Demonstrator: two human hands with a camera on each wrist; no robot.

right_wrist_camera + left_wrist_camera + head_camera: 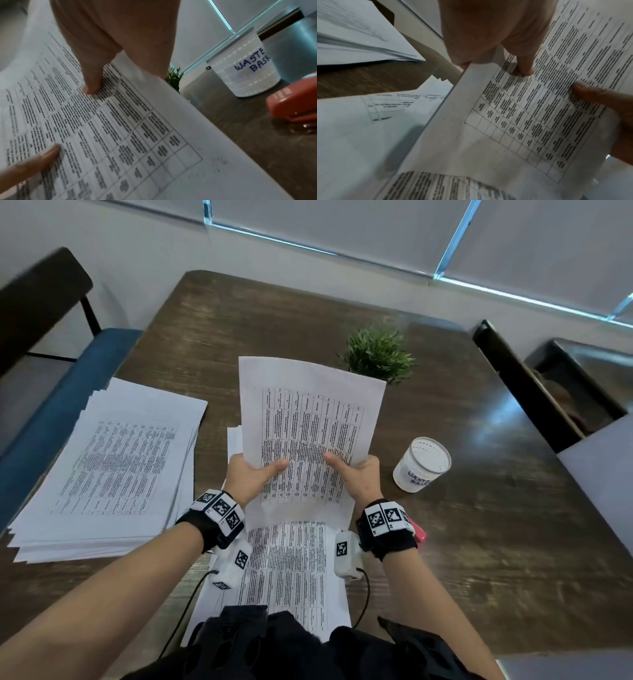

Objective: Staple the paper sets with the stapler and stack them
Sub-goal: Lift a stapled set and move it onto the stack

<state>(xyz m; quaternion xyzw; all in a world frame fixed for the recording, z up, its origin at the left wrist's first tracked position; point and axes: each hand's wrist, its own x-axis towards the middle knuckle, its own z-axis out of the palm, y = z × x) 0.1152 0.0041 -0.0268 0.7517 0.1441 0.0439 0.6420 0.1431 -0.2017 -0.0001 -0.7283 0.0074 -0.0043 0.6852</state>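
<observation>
Head view: The left hand [251,479] and right hand [356,475] grip one paper set [308,419] by its near edge and hold it raised and tilted above the table [479,542]. Each thumb lies on the printed face; the other fingers are hidden behind the sheets. The print is a ruled grid of text, too small to read. More sheets [287,570] lie flat under the wrists. A fanned stack [109,467] of printed pages lies at the left table edge. A white cup [423,465] stands right of the held set, lettering partly visible. A plant [376,354] stands behind the set's far right corner. The stapler [420,534], red, shows only as a sliver beside the right wristband.

Left wrist view: The left thumb [524,63] presses the set's face [513,121]; the other fingers curl behind the edge. The right thumb [590,93] enters from the right. The stack's corner [368,44] lies on the table at upper left.

Right wrist view: The right thumb [92,79] presses the set [120,135]; the left thumb [37,162] lies at lower left. The stapler [295,105] rests on the table, apart from both hands. The cup [243,71] reads "WASTE BASK", the rest cut off.
</observation>
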